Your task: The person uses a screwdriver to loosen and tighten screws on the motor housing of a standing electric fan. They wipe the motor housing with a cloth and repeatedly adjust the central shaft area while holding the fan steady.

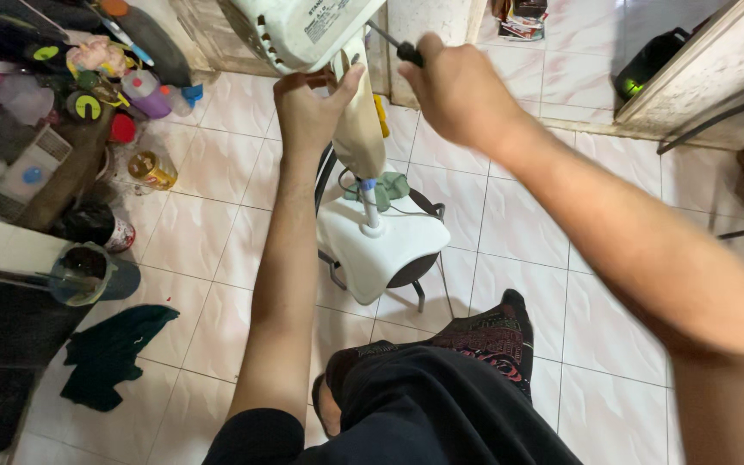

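A white fan stands on a small round stool (428,267), with its white base (381,245), a beige neck (360,138) and a white motor housing (303,30) at the top. My left hand (312,108) grips the neck just under the housing. My right hand (449,86) is closed around the black handle of a screwdriver (406,53), whose shaft points left toward the housing. A green rag (387,188) lies on the base behind the pole.
A cluttered surface on the left holds bottles, cups and jars (144,90). A dark green cloth (114,349) lies on the white tiled floor. My knee in dark trousers (441,396) is below the stool. A wall edge and a dark object (652,60) stand at the upper right.
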